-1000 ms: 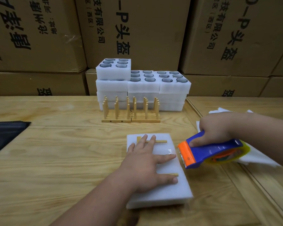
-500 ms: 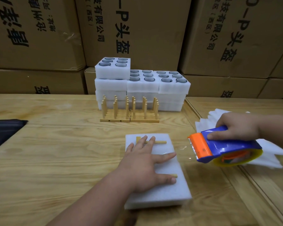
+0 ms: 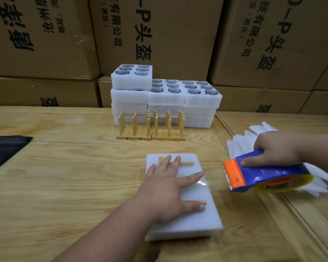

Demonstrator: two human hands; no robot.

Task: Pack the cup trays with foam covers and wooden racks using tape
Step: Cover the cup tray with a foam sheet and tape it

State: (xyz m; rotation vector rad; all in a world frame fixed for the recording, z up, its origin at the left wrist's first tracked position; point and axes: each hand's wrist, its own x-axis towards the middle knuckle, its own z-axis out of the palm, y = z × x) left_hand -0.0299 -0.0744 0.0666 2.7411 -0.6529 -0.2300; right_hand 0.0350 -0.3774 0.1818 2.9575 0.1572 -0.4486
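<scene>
taping step in hand, i'd say: left hand (image 3: 165, 193) lies flat w/ fingers spread on the foam-covered tray (image 3: 187, 222) near the bench (image 3: 64, 186) front edge, pressing a wooden rack (image 3: 186, 163) whose sticks poke out beside the fingers. clear tape glints across the foam by the index finger. right hand (image 3: 275, 148) grips the tape dispenser (image 3: 261, 173) just right of the tray, apart from it. next move prob needs another strip pulled across w/ the pack held steady. farther back: spare wooden racks (image 3: 151, 127), stacked cup trays (image 3: 165, 97), cardboard boxes (image 3: 159, 31).
</scene>
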